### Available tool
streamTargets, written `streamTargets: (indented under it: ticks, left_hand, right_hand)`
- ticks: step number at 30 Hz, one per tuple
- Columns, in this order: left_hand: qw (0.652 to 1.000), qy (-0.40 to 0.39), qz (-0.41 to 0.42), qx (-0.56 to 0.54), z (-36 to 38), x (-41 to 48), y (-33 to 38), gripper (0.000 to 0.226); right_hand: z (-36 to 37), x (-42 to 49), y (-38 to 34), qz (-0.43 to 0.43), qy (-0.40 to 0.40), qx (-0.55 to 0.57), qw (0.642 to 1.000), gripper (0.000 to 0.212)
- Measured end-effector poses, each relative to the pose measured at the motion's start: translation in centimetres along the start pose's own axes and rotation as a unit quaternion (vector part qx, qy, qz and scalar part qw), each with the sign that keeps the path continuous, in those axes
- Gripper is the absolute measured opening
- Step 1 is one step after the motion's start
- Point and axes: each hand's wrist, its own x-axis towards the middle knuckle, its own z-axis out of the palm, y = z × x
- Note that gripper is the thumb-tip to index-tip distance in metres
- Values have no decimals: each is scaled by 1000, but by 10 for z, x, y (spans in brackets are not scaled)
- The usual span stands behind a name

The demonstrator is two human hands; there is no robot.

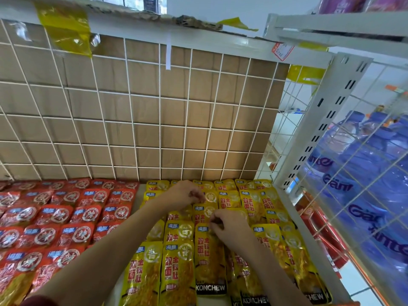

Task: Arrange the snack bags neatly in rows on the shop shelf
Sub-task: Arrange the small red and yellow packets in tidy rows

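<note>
With left hand [187, 194] and right hand [230, 225] each pinching a top edge among the yellow bags [209, 257] at lower centre of the frame, right of the red bags [55, 217], probably best sliding gently, keeping overlaps even and columns straight.

Landmark: a white wire grid [154, 120] closes the back of the shop shelf [136, 196].
Behind the grid: brown cardboard [141, 102] covers nearly its whole width.
Above the grid: a white rail carries yellow tape [66, 34] at its left; a pale wall [209, 9] rises beyond.
Right of the grid: a white slotted upright [331, 120], then blue wrapped bottle packs [371, 173] behind side mesh.
Upper right of the grid: a red tag [282, 50].
Light: bright, even.
</note>
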Motion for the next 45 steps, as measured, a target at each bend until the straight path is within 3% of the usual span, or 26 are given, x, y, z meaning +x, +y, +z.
streamTargets:
  ticks: [31, 41, 45]
  left_hand:
    - [999, 45, 6, -13, 10, -10, -4, 22]
    - [996, 78, 46, -23, 14, -25, 13, 18]
    - [996, 49, 73, -34, 27, -34, 33, 18]
  right_hand:
    - [2, 10, -2, -5, 4, -10, 1000, 16]
    - [-30, -23, 35, 58, 133, 79, 986, 1]
    - [-37, -48, 57, 84, 165, 46, 982, 3]
